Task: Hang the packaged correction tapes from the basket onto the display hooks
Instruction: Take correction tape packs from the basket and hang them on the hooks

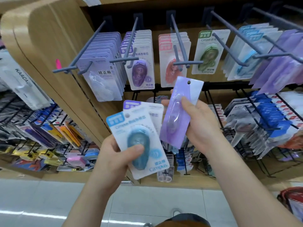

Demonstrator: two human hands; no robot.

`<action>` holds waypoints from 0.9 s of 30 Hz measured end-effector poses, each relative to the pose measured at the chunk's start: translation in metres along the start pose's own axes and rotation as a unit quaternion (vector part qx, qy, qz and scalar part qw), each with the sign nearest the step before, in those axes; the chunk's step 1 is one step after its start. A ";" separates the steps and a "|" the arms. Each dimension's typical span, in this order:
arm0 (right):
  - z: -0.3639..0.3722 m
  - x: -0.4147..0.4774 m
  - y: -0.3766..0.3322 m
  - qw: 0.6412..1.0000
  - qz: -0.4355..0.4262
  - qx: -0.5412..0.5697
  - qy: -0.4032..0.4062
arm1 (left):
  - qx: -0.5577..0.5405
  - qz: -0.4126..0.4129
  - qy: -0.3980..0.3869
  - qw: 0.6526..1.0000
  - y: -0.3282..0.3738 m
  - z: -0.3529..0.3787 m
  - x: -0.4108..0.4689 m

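Note:
My left hand [113, 154] grips a small stack of packaged correction tapes, with a blue pack [139, 145] in front and a purple-labelled pack [144, 107] behind it. My right hand [201, 125] holds a single lilac correction tape pack [178, 112] upright, its hang hole at the top, just below the upper row of hooks. Grey display hooks [178, 38] jut out above, carrying lavender packs [101, 66], purple packs [139, 63], pink packs [173, 59], a green pack [209, 51] and blue packs [252, 51].
A curved wooden shelf end [49, 46] stands to the left. Lower black wire racks [262, 122] hold more stationery on both sides. A red basket [291, 200] shows at the bottom right edge on the pale tiled floor [41, 202].

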State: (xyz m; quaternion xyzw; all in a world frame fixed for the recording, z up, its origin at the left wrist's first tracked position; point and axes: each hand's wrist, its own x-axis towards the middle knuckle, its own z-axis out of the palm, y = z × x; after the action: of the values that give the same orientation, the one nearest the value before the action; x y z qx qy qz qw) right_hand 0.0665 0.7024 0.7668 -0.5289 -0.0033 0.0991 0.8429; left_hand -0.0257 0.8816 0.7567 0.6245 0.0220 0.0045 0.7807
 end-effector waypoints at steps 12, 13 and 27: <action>0.008 -0.006 0.013 0.986 -0.137 -0.078 0.047 | -0.058 -0.062 0.033 0.996 -0.018 0.021 0.013; 0.007 -0.006 0.015 0.984 -0.145 -0.094 0.030 | -0.055 -0.052 0.045 0.996 -0.017 0.023 0.014; -0.006 -0.023 0.023 0.973 -0.081 -0.215 -0.004 | 0.003 0.051 0.127 0.991 -0.006 0.026 0.024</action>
State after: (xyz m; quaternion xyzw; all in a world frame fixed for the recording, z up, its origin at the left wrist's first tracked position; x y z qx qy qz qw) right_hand 0.0413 0.7028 0.7459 -0.6954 -0.0705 0.0290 0.7146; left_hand -0.0007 0.8560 0.7557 0.6215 0.0886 0.1234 0.7686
